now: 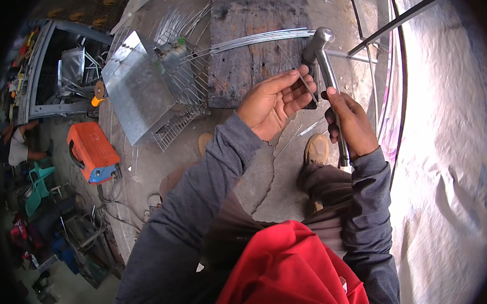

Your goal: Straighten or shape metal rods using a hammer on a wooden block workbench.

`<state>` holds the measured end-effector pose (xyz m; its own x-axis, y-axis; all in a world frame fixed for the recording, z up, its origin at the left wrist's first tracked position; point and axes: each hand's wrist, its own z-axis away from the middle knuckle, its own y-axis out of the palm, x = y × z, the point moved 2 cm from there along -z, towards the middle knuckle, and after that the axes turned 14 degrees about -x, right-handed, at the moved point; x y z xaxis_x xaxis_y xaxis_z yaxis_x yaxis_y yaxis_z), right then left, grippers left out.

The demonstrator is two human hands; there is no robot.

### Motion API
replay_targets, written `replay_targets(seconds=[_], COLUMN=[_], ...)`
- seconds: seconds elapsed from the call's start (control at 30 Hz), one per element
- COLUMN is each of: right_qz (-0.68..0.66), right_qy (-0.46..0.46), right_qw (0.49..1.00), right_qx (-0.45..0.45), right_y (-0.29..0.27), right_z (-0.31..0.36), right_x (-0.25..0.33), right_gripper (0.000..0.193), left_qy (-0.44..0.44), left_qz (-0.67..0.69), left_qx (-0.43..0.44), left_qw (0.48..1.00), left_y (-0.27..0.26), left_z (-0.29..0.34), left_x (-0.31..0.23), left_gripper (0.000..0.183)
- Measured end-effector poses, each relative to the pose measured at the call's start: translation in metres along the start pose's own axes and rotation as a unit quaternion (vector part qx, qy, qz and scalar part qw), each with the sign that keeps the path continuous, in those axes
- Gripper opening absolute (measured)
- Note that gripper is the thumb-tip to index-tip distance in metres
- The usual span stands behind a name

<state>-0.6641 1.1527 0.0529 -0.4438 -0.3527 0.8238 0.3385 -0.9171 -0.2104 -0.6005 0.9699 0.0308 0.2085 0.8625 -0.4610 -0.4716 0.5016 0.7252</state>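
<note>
My left hand (274,104) is pinching a thin dark metal rod (308,88), which slants up and away over the board. Wrapped in my right hand (353,123) is a metal-handled hammer (326,64), its head raised beside the board's right edge. Beneath the hands lies a dark, scorched wooden board (256,15) on the concrete floor. A bundle of thin bright metal rods (258,39) crosses the board, its right ends close to the hammer head.
A folded sheet-metal box (137,86) and wire racks (178,72) stand to the left. Nearby sits an orange welding machine (93,145) with cables. White sheeting (440,138) covers the right side. A metal bar (401,21) slants across the upper right. Another person (20,145) is far left.
</note>
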Motion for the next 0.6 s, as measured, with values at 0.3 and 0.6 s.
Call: replay_targets(seconds=[0.3, 0.6], right_qz=[0.022, 0.022], right_qy=[0.004, 0.0], right_qw=[1.0, 1.0], right_qx=[-0.011, -0.018], right_y=[0.0, 0.003], right_z=[0.0, 0.001], right_x=[-0.003, -0.002], right_gripper=[0.061, 0.055], left_qy=[0.011, 0.011], left_qz=[0.059, 0.051], left_qx=[0.001, -0.018], left_qw=[0.998, 0.998], left_y=[-0.001, 0.002], left_z=[-0.006, -0.004], left_x=[-0.021, -0.018], left_gripper=[0.027, 0.026])
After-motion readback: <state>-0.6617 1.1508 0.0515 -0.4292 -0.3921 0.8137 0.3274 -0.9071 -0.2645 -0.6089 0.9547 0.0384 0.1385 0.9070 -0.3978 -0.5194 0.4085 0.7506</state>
